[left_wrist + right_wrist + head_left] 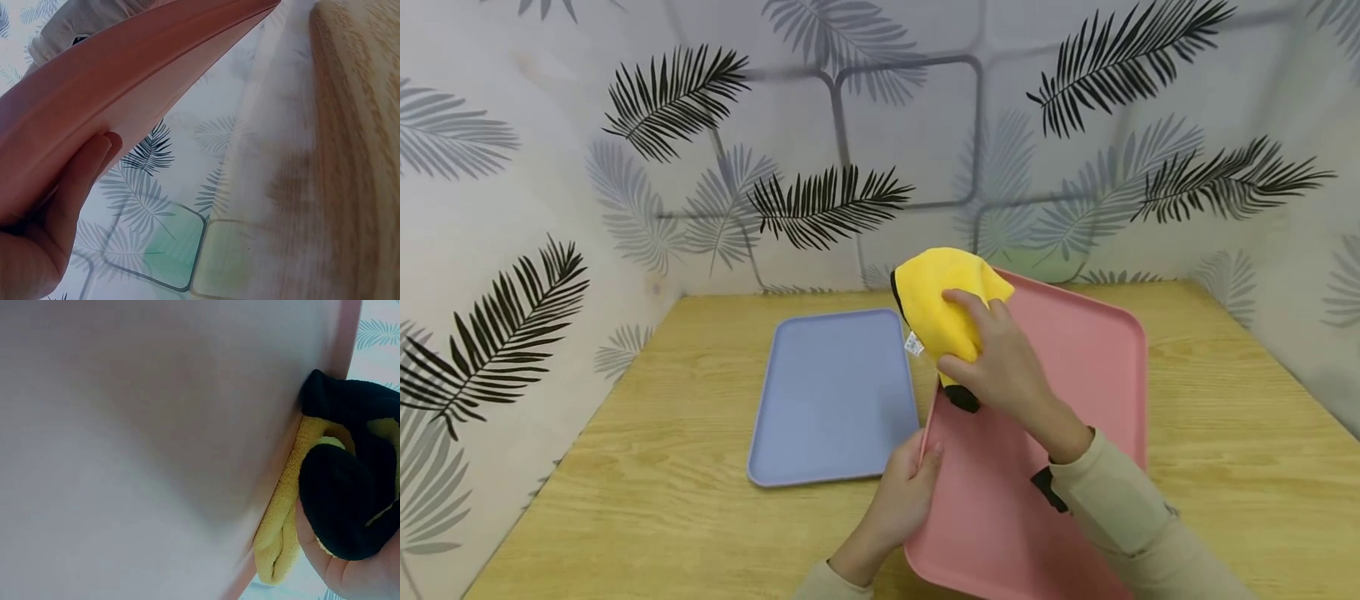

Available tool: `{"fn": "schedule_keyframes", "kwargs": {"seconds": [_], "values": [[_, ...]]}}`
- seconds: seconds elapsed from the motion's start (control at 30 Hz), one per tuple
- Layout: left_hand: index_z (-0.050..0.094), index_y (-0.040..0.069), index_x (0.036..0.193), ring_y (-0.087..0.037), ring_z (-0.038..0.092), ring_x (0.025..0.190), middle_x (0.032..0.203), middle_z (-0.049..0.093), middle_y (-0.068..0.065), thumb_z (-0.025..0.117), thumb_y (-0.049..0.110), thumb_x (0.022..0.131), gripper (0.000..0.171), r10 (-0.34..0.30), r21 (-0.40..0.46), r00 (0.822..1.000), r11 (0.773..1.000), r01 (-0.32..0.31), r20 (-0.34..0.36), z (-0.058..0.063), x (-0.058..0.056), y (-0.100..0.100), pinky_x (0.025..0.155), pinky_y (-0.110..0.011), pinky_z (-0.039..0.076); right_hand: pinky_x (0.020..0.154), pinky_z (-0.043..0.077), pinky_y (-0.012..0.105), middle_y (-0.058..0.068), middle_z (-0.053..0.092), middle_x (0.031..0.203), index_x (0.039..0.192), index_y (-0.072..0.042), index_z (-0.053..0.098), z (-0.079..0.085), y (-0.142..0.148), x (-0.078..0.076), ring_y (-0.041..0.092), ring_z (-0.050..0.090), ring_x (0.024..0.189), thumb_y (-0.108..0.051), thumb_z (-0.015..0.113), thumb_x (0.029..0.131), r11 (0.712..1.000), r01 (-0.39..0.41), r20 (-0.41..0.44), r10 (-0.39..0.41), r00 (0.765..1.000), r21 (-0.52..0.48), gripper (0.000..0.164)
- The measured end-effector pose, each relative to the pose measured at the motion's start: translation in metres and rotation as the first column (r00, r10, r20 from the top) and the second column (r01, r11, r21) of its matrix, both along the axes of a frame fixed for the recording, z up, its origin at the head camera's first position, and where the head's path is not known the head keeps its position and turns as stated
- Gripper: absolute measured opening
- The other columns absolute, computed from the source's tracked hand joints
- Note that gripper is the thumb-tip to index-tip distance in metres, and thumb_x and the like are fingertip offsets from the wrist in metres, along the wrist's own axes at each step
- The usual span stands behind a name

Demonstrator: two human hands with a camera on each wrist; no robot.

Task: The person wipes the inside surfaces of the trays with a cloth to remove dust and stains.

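The blue tray (835, 400) lies flat on the counter (647, 467), just left of the pink tray (1075, 367), and nothing touches it; whether it has been wiped cannot be told from its surface.

The left hand (904, 498) grips the pink tray's left edge, with fingers curled under the rim and thumb on top. The left wrist view shows the fingers (75, 181) pressed against the underside of the pink tray (125, 81), which is tilted up off the counter on that side.

Further along that left edge, the right hand (1000, 358) clutches a bunched yellow cloth (943, 304) with black trim and presses it against the tray's rim near the far left corner. In the right wrist view the yellow cloth (281, 531) sits right on the rim of the pink tray (156, 456), with its black part folded into the palm.

As a judgement, the wiping of the pink tray is under way at its edge. How much of the inner face has been covered is not visible, and the near and right parts look yet to be reached.

The counter is pale wood with visible grain. Behind and on both sides of the pink tray stand walls (880, 125) papered in grey and black palm-leaf prints over faint rounded squares. Cream sleeves (1120, 508) cover both forearms.
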State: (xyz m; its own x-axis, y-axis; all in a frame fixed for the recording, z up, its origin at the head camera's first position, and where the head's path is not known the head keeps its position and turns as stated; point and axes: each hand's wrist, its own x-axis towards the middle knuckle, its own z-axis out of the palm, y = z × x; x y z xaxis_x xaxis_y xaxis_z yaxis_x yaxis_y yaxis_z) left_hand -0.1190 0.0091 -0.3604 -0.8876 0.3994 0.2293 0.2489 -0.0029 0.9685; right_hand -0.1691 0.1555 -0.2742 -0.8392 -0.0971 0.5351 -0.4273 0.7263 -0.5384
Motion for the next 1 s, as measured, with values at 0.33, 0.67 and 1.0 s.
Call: {"fn": "schedule_keyframes", "kwargs": {"seconds": [0.33, 0.67, 1.0], "values": [[0.05, -0.01, 0.103, -0.012, 0.051, 0.068, 0.076, 0.054, -0.012, 0.036, 0.005, 0.096, 0.022, 0.028, -0.004, 0.999, 1.0, -0.028, -0.034, 0.003, 0.002, 0.002, 0.062, -0.025, 0.044, 0.054, 0.035, 0.033, 0.015, 0.042, 0.083, 0.124, -0.011, 0.046, 0.005, 0.003, -0.002, 0.025, 0.04, 0.063, -0.013, 0.064, 0.069, 0.999, 0.003, 0.027, -0.004, 1.0, 0.04, 0.058], [0.049, -0.011, 0.107, -0.013, 0.052, 0.068, 0.078, 0.055, -0.013, 0.036, 0.004, 0.096, 0.023, 0.046, 0.015, 0.999, 0.999, -0.046, -0.009, 0.002, 0.003, 0.002, 0.063, -0.025, 0.045, 0.058, 0.034, 0.035, 0.015, 0.043, 0.086, 0.126, -0.008, 0.043, 0.006, 0.012, -0.005, 0.026, 0.039, 0.068, -0.006, 0.06, 0.074, 0.998, -0.063, 0.055, 0.063, 0.997, -0.002, 0.055], [0.049, -0.011, 0.108, -0.013, 0.052, 0.069, 0.079, 0.055, -0.013, 0.037, 0.005, 0.096, 0.024, 0.07, 0.024, 0.997, 0.997, -0.07, -0.012, 0.002, 0.005, 0.001, 0.064, -0.026, 0.045, 0.058, 0.033, 0.035, 0.016, 0.043, 0.088, 0.129, -0.009, 0.041, 0.008, 0.024, -0.006, 0.026, 0.039, 0.069, -0.006, 0.055, 0.077, 0.998, -0.045, 0.12, 0.041, 0.992, 0.031, 0.054]]}}
